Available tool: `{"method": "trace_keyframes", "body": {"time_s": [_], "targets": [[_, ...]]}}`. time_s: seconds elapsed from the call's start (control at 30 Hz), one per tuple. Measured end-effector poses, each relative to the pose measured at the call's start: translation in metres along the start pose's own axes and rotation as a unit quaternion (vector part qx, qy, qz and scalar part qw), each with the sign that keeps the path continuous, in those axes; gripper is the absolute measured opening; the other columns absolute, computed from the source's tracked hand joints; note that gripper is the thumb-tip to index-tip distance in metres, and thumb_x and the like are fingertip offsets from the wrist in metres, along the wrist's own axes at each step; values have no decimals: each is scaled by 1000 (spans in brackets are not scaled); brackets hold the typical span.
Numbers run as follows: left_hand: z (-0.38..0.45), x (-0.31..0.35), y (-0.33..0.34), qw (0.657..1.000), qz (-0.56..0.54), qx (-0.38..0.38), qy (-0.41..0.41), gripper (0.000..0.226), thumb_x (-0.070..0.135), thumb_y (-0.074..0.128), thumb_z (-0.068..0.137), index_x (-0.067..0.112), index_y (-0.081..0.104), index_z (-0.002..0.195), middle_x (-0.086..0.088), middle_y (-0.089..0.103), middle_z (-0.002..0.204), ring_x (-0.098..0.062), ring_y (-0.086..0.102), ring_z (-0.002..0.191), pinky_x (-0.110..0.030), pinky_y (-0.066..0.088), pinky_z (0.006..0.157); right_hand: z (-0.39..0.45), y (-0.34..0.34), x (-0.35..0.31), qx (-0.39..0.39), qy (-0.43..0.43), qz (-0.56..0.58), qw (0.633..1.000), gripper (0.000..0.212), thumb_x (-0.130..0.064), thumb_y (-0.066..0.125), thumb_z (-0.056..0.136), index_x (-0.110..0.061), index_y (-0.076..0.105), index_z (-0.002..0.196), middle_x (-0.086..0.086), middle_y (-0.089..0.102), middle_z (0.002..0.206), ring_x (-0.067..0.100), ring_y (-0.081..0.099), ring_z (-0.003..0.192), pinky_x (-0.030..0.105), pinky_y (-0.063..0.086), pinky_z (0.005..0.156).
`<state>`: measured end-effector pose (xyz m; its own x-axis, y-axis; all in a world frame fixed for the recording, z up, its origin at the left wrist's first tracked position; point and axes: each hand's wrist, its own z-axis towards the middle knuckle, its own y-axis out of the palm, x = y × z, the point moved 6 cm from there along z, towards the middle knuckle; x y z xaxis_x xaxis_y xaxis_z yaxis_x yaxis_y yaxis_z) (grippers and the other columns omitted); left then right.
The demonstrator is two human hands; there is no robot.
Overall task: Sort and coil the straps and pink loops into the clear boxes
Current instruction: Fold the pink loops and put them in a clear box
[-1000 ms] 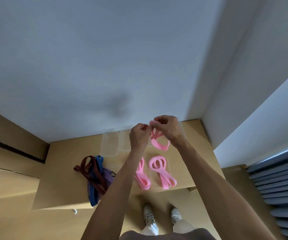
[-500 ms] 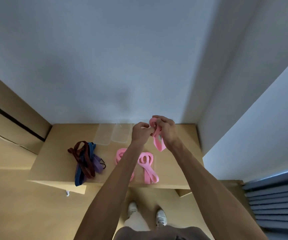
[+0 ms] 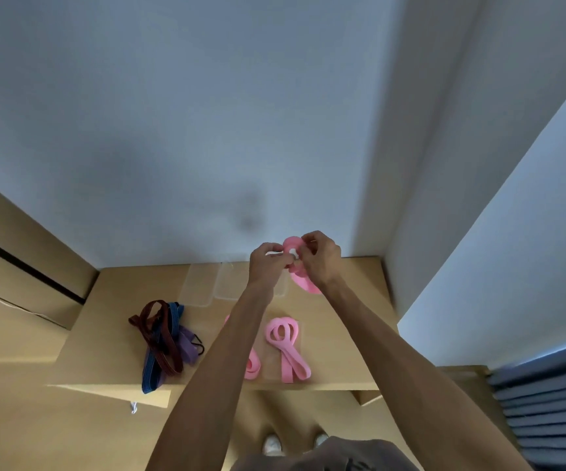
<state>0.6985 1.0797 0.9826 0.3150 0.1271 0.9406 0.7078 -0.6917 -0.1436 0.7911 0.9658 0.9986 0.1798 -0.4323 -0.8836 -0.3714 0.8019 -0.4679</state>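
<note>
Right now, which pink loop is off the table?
The pink loop pinched between both hands, left hand and right hand; the other two loops lie on the table.

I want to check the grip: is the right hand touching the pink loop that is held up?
Touching. In the head view, the right hand has its fingers curled round the raised pink loop, with no gap between them.
</note>
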Motion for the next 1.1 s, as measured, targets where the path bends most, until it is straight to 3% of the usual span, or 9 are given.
{"method": "trace_keyframes", "body": {"time_s": [0.13,0.33,0.4,0.53,0.6,0.77,0.87,0.97,1.1], "targets": [[13,9,-12,1000,-18,-2,13,14,-1,73,76,9,68,84,1,67,71,-8,60,56,-14,45,49,6,8,-5,12,12,-5,1000,16,-13,58,94,-5,64,106,7,70,102,23,65,91,33,53,78],[33,21,-31,999,-11,14,48,3,6,65,81,9,64,83,-2,60,71,-17,60,65,-31,53,63,5,28,-16,49,32,-83,995,15,-3,52,96,-8,57,109,6,65,99,24,64,83,30,47,63],[39,26,-39,998,-26,3,59,8,4,64,81,12,64,81,2,61,69,-13,61,62,-27,54,61,7,30,-15,44,54,-87,994,17,-3,49,96,-10,55,110,7,66,93,26,64,77,31,47,58],[50,27,-68,987,-145,-47,47,15,-3,61,82,12,63,77,-1,49,67,-16,44,60,-23,44,57,18,24,-1,16,148,38,988,15,-7,59,92,-7,65,106,12,74,96,27,72,81,32,58,64],[50,19,-77,977,-201,-65,28,17,-5,59,84,11,60,78,-2,45,68,-16,39,60,-25,40,58,21,25,-6,17,144,32,989,13,-9,61,91,-9,67,103,10,74,97,24,72,82,26,52,57],[48,2,-77,948,-309,-74,-5,21,-13,53,87,7,55,85,-5,49,67,-16,47,60,-27,51,62,11,36,-11,63,139,-33,988,27,-1,48,91,-7,60,115,9,68,106,28,66,92,34,55,73],[42,-9,-73,952,-298,-74,-18,20,-13,55,86,8,57,84,-7,49,68,-17,47,61,-26,47,57,0,43,1,79,164,-51,982,27,-4,47,93,-5,56,119,11,67,110,30,65,98,33,51,75],[43,-21,-59,961,-259,-53,-79,12,-7,60,86,3,66,83,-5,51,61,-16,48,58,-25,46,56,-1,63,9,-9,204,17,979,25,-10,49,100,-3,64,119,9,67,101,22,66,88,30,49,72],[46,-29,-51,990,-40,-52,-127,8,9,62,89,5,68,86,-9,69,68,-22,65,61,-31,54,68,-3,78,6,-59,196,115,972,21,-19,53,96,-4,66,103,5,63,84,17,59,67,30,50,59]]}}
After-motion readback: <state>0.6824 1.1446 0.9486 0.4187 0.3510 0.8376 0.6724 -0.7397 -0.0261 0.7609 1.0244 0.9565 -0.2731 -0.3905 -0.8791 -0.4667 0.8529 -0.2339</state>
